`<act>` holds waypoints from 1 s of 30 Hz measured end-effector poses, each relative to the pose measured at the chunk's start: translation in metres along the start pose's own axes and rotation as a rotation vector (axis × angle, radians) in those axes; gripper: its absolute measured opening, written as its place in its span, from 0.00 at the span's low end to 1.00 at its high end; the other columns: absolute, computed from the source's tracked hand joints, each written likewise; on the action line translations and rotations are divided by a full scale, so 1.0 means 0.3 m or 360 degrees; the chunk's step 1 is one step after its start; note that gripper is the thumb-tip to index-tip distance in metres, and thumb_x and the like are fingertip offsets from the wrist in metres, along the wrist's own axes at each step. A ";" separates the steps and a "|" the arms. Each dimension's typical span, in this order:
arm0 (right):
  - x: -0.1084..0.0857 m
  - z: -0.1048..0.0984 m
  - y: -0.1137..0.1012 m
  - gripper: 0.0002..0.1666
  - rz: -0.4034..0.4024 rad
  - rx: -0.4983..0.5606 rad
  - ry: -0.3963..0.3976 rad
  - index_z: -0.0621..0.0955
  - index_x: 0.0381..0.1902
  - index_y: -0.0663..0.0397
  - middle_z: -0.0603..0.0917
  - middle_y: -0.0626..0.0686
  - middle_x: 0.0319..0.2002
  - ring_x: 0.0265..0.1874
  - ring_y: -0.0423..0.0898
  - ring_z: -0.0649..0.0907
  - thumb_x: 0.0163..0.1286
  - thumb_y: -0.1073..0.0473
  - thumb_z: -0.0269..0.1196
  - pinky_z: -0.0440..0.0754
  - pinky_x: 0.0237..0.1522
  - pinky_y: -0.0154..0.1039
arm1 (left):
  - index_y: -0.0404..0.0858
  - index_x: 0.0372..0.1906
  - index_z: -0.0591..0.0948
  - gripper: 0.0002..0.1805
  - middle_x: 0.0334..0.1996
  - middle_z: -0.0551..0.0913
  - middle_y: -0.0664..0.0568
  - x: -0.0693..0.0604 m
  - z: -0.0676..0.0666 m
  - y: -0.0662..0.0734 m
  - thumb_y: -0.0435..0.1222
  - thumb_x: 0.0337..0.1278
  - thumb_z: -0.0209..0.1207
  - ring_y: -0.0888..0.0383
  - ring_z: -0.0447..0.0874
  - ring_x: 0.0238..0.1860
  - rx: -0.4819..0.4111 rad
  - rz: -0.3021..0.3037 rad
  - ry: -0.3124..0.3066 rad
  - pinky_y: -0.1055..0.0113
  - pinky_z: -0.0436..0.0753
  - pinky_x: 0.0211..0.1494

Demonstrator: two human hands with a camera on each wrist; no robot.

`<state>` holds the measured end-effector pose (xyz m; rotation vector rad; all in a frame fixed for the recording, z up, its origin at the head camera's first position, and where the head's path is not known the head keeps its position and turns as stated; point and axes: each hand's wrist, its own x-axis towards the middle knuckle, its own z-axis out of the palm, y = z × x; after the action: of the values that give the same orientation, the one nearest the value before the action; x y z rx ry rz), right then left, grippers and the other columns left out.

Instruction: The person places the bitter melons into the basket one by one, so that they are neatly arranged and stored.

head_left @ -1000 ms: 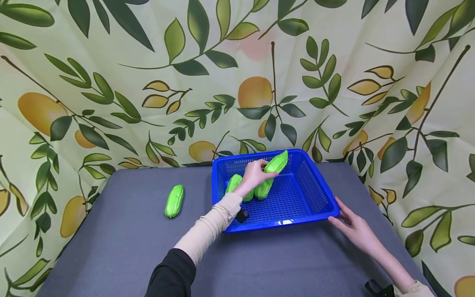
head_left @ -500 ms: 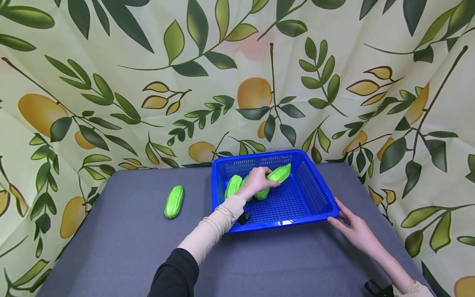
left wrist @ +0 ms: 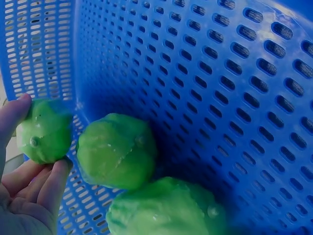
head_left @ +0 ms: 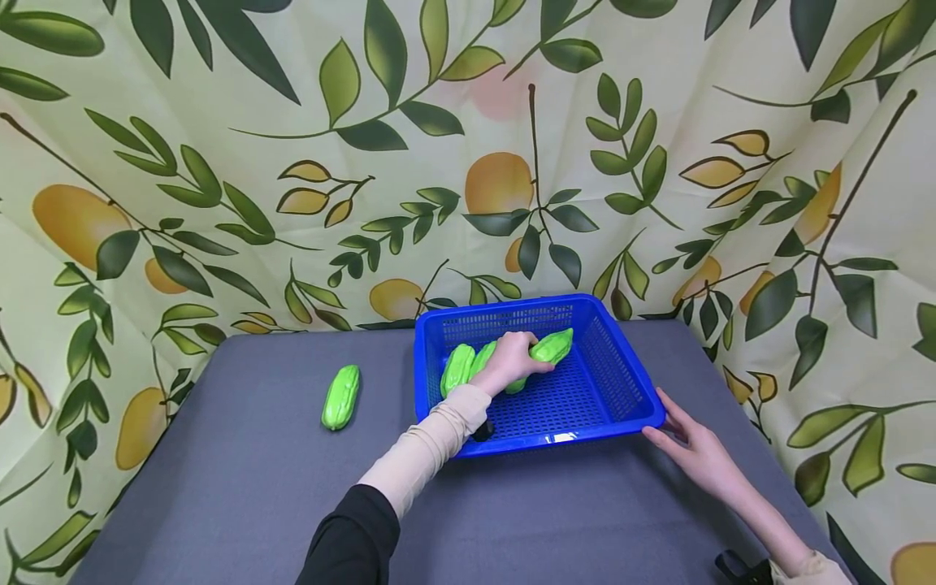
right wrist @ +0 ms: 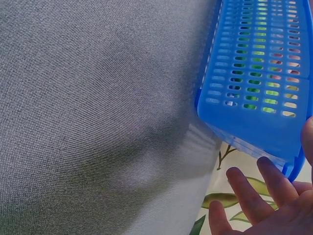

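Observation:
Over the blue plastic basket (head_left: 534,447), my left hand (head_left: 506,361) pinches a light green bitter melon (head_left: 552,348) between thumb and fingers. In the left wrist view this bitter melon (left wrist: 45,129) shows end-on, above the basket's holed floor. Two more lie beside it there, a nearer bitter melon (left wrist: 117,152) and another bitter melon (left wrist: 166,208). From the head view, a bitter melon (head_left: 457,367) rests along the basket's left side; others are partly behind my hand. My right hand (head_left: 695,455) holds the basket's front right corner, thumb and fingers on either side of it.
One more bitter melon (head_left: 340,397) lies on the grey cloth-covered table (head_left: 241,487), left of the basket. Behind the table hangs a leaf-patterned curtain (head_left: 409,203). The basket's right half shows bare holed floor.
My left hand has moved down and slightly right with the bitter melon, lower into the basket. The right hand stays at the basket's corner.

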<state>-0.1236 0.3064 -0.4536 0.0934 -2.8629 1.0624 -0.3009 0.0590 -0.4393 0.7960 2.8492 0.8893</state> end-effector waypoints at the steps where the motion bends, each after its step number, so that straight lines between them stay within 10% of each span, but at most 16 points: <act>1: 0.000 0.001 0.001 0.42 -0.0002 -0.0005 0.0004 0.54 0.71 0.68 0.76 0.72 0.57 0.52 0.67 0.79 0.70 0.52 0.57 0.79 0.49 0.57 | 0.40 0.27 0.79 0.16 0.21 0.71 0.58 0.002 0.003 0.000 0.46 0.42 0.72 0.62 0.67 0.24 0.0013 0.0004 0.0002 0.74 0.67 0.27; 23: -0.001 -0.003 -0.004 0.41 -0.0009 0.0021 0.0005 0.54 0.71 0.69 0.76 0.73 0.55 0.53 0.68 0.79 0.71 0.52 0.57 0.77 0.50 0.60 | 0.41 0.23 0.75 0.20 0.17 0.65 0.60 0.019 0.029 0.010 0.48 0.41 0.72 0.61 0.66 0.22 0.0352 0.0131 -0.0024 0.70 0.67 0.26; 30: -0.003 -0.002 -0.004 0.42 0.0010 0.0019 -0.0004 0.54 0.71 0.68 0.75 0.73 0.57 0.54 0.69 0.78 0.71 0.51 0.57 0.76 0.51 0.60 | 0.42 0.28 0.78 0.18 0.22 0.76 0.57 0.009 0.038 0.031 0.50 0.41 0.71 0.59 0.77 0.28 0.0545 0.0212 -0.0060 0.65 0.76 0.34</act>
<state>-0.1225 0.3060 -0.4524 0.0866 -2.8614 1.0810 -0.2967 0.0727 -0.4435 1.0312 2.9838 0.3910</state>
